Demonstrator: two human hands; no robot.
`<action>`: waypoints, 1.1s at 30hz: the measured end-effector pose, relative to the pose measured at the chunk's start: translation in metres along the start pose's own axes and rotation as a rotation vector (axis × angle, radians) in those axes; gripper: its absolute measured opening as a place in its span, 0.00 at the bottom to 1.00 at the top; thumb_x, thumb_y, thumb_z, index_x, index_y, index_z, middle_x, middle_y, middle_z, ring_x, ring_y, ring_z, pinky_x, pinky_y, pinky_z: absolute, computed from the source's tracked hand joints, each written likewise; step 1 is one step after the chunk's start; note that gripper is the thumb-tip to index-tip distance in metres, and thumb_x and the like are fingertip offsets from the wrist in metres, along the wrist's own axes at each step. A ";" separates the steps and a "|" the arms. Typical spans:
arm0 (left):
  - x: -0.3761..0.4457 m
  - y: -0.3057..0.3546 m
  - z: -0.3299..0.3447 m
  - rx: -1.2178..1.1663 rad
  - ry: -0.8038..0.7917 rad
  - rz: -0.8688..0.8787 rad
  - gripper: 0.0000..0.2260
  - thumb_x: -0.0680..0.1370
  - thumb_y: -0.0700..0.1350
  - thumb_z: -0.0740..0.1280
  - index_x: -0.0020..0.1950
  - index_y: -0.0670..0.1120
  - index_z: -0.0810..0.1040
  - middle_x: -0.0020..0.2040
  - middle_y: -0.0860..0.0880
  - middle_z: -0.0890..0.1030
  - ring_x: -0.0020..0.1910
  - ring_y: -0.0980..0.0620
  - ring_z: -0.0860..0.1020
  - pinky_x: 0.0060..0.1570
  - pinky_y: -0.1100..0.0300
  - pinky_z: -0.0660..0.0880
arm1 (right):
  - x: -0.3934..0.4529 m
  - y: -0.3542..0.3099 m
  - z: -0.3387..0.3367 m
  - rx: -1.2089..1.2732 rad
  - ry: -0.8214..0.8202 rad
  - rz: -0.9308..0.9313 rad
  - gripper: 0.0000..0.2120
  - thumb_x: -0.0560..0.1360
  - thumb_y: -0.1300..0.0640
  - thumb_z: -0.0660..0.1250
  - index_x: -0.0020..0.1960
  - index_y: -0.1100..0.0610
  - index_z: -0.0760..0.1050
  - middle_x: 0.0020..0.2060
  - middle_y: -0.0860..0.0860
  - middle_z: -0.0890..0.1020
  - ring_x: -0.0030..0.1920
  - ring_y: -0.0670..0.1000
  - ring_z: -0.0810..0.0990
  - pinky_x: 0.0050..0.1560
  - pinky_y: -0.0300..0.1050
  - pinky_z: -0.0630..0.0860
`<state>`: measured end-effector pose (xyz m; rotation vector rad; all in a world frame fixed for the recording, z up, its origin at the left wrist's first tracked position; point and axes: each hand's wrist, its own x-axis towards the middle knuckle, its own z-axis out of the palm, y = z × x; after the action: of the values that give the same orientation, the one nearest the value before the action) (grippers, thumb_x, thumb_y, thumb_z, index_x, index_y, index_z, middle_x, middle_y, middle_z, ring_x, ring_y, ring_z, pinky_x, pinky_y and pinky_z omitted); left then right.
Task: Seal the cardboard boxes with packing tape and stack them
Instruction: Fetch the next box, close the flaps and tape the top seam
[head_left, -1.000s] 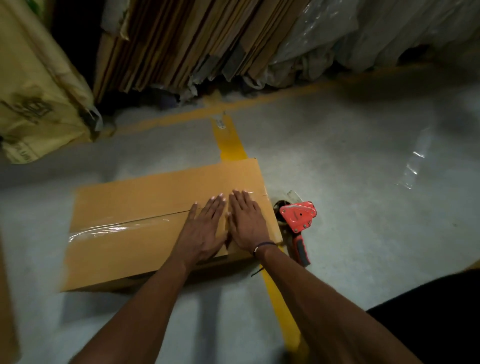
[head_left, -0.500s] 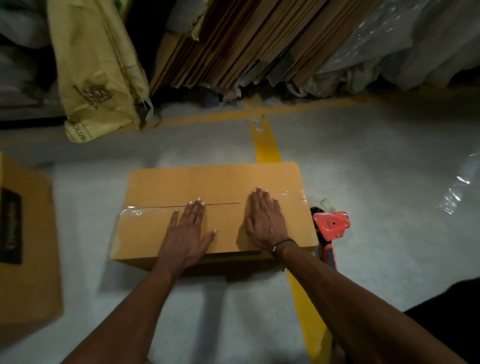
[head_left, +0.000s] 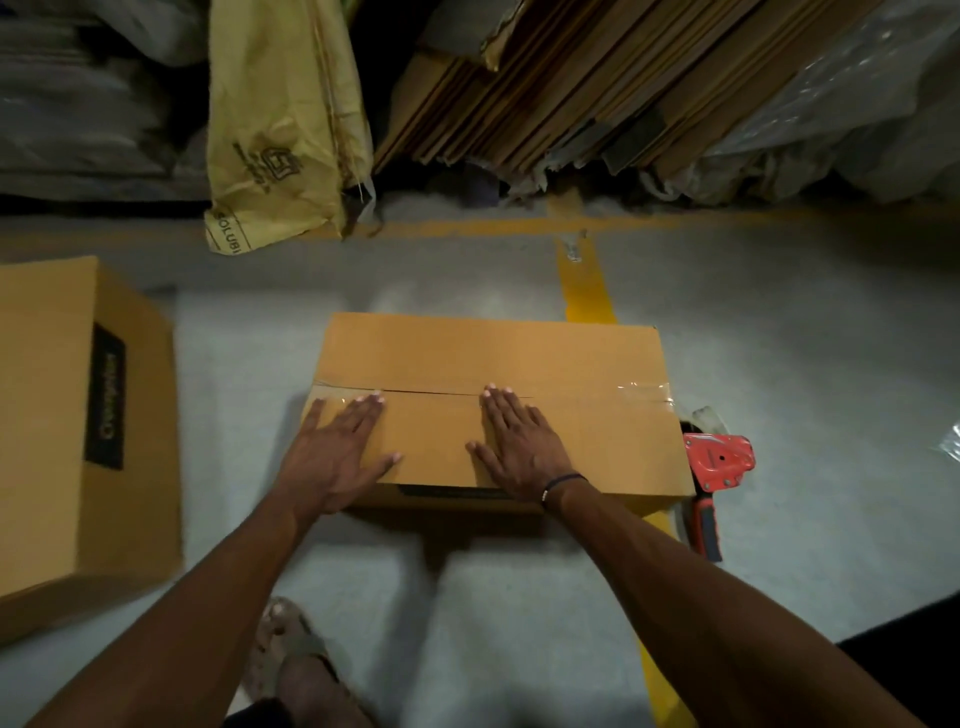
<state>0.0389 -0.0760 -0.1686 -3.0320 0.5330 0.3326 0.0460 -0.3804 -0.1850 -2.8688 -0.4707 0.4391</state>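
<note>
Both palms lie flat with straight fingers, gripping nothing: the left hand (head_left: 335, 457) presses the near-left corner of the cardboard box (head_left: 493, 364), the right hand (head_left: 519, 447) its near middle, fingertips at the taped seam (head_left: 644, 391). The box sits on the floor, the tape dispenser (head_left: 714, 467) just right of it. Uneven pressing could leave the tape wrinkled or lifting; a hard push might slide the box into the dispenser.

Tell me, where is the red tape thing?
The red tape gun lies on the floor at the right of the head view, just past the right end of the box, beside the yellow floor line.
</note>
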 end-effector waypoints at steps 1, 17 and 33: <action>-0.008 -0.011 0.001 -0.014 -0.008 -0.061 0.42 0.79 0.72 0.40 0.86 0.47 0.50 0.85 0.50 0.55 0.83 0.50 0.57 0.80 0.39 0.46 | -0.001 -0.001 -0.001 -0.009 -0.007 0.001 0.37 0.84 0.35 0.44 0.84 0.55 0.38 0.83 0.50 0.42 0.83 0.52 0.42 0.82 0.55 0.48; 0.044 0.072 -0.018 -0.045 -0.078 0.002 0.34 0.85 0.62 0.48 0.85 0.48 0.39 0.86 0.50 0.43 0.84 0.50 0.45 0.81 0.39 0.43 | 0.023 -0.027 -0.009 -0.033 -0.022 -0.184 0.37 0.82 0.37 0.45 0.84 0.55 0.45 0.83 0.51 0.49 0.83 0.52 0.48 0.80 0.57 0.54; -0.025 0.186 0.012 -0.452 0.083 -0.691 0.34 0.84 0.61 0.55 0.85 0.42 0.52 0.84 0.38 0.50 0.82 0.37 0.50 0.77 0.38 0.58 | -0.029 0.173 -0.060 -0.035 -0.078 0.308 0.41 0.82 0.33 0.52 0.84 0.56 0.44 0.83 0.54 0.46 0.83 0.57 0.48 0.79 0.60 0.57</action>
<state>-0.0504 -0.2410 -0.1764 -3.3913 -0.6827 0.3133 0.0871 -0.5598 -0.1635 -2.9749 -0.0449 0.5988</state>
